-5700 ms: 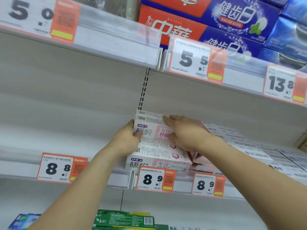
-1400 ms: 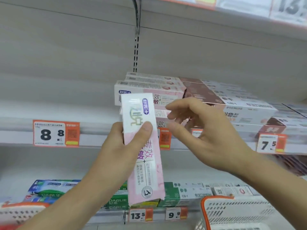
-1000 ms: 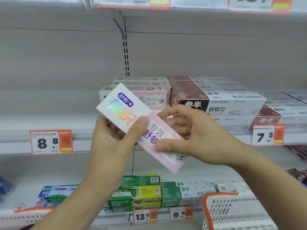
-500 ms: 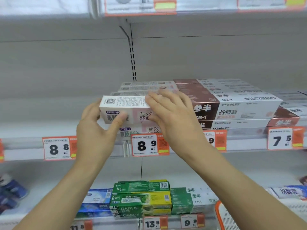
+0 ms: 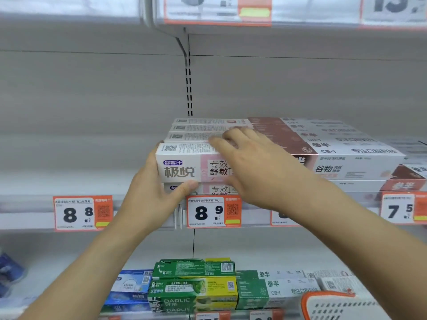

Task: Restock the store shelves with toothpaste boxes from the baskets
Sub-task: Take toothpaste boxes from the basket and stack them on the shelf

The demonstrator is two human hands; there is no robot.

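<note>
A pink-and-white toothpaste box (image 5: 184, 166) is held level at centre frame, atop a matching box on the shelf (image 5: 27, 215). Its left end is gripped by the left hand (image 5: 150, 192), thumb beneath. The right hand (image 5: 251, 167) is laid over its right part, fingers (image 5: 221, 144) extended, slightly apart. Brown-and-white boxes (image 5: 335, 155) are stacked just right. A basket (image 5: 342, 306) is seen at lower right.

Both forearms and hands bare, no sleeves.
</note>
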